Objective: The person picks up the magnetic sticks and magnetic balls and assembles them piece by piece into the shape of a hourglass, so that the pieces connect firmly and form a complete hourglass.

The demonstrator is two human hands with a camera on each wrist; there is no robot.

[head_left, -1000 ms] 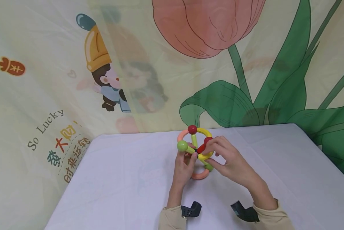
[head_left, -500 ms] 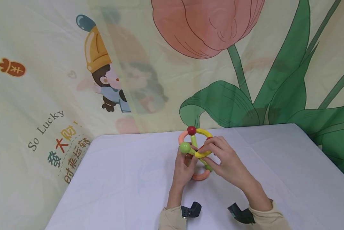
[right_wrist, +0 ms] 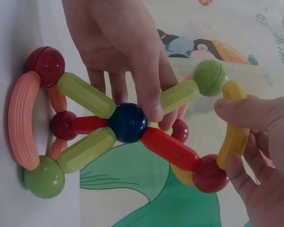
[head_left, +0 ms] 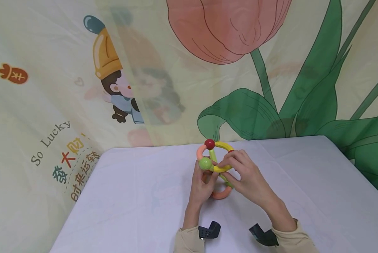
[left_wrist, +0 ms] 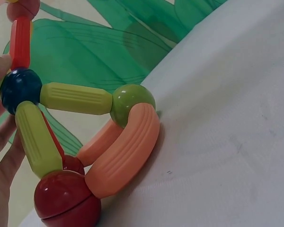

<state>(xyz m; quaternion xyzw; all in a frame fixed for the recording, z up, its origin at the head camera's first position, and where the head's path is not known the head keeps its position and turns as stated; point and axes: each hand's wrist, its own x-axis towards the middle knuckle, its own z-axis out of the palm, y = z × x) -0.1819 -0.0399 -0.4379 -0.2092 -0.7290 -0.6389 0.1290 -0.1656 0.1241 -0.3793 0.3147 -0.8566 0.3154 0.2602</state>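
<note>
In the right wrist view, a ball-and-stick toy frame is built around a dark blue ball [right_wrist: 128,123], with straight light green and red sticks [right_wrist: 170,149] fanning out. My left hand [head_left: 201,188] grips the frame at its middle, thumb beside the blue ball. Between thumb and fingers, my right hand [head_left: 247,175] pinches a yellow curved stick [right_wrist: 235,123]. One end of that stick is right at a light green ball [right_wrist: 209,77], the other at a red ball [right_wrist: 210,173]. Salmon curved sticks [right_wrist: 24,120] join the balls at the bottom, close to the tabletop.
A white cloth covers the table [head_left: 138,196], its back edge meeting a printed fabric backdrop [head_left: 163,70] with a tulip and a cartoon figure. Dark wrist mounts [head_left: 210,230] stick out from the beige sleeves [head_left: 189,240].
My right hand has shifted left with the yellow curved stick, whose end has come to the light green ball. That ball has moved slightly right and down; the left hand has barely moved.
</note>
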